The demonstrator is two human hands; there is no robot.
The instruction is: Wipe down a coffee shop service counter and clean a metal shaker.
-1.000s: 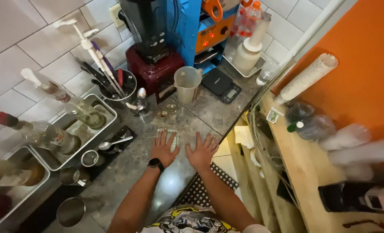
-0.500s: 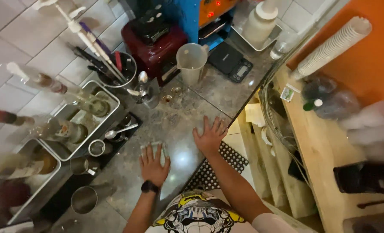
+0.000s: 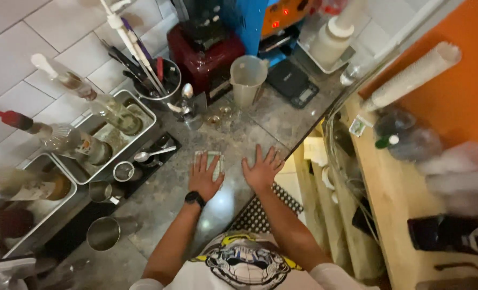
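left grip (image 3: 204, 177) moved onto cloth (image 3: 209, 160), right grip (image 3: 261, 171) flat

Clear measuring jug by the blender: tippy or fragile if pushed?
The measuring jug looks like empty translucent plastic, so probably light and not fragile. It stands tall and narrow, so a high push may tip it. On its side it would likely roll on the counter.

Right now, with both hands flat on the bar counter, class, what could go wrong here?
1. The left hand presses on a folded cloth; it might slide on the glossy stone counter.
2. The measuring jug stands just beyond the right hand; a forward sweep could knock it over.
3. Tall pourer bottles in the steel tray look easy to tip.
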